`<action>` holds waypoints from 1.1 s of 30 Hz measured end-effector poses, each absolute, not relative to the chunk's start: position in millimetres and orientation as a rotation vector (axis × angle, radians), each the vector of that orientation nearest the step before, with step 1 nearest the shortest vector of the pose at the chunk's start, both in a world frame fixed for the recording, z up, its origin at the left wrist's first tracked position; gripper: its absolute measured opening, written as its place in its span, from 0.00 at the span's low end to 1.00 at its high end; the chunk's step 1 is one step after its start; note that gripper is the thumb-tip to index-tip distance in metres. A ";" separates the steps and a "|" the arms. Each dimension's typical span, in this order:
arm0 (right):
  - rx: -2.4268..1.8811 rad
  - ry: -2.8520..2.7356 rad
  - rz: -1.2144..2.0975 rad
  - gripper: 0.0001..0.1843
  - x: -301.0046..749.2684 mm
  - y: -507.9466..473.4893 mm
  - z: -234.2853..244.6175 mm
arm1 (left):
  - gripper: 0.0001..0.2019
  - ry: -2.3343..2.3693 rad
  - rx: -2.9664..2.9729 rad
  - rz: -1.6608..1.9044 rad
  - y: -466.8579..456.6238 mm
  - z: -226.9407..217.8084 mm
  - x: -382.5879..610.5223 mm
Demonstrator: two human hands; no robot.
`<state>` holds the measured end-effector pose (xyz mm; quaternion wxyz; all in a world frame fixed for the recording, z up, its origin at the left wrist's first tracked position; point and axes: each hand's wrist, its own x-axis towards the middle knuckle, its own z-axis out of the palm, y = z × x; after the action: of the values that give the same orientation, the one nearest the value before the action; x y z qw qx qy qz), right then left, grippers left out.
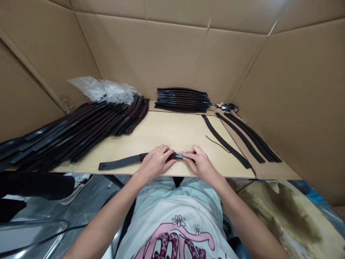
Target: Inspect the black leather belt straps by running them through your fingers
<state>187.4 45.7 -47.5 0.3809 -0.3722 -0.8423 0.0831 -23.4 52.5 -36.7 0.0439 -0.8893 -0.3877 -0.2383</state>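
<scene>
Wht shirt (152,220), 6 o'c in view, w/ pink band (168,227) & leopard-print ltrs (174,245); yel-ctr daisies (178,220) at 12 & 2 o'c of ltrs. Pale mint bottoms (205,187) w/ blue script (144,192) at their 9 o'c. L hand (159,160), R hand (199,162) & forearms (111,212) bare.

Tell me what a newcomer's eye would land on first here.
Probably the big fanned pile of dark strips on the left of the table, with a clear plastic bag behind it. Next come the hands at the near edge: the left hand holds a strip, the right hand pinches a small pale pointed thing. Then, a tidy stack at the back.
</scene>
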 end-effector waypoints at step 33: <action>-0.890 -2.114 0.208 0.15 188.6 42.5 -49.0 | 0.10 -1.199 -2.765 -0.788 51.8 -32.2 -24.3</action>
<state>188.6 42.5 -49.0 0.4070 -0.3529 -0.8385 0.0824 -24.3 51.8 -32.2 0.0132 -0.8876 -0.3847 -0.2528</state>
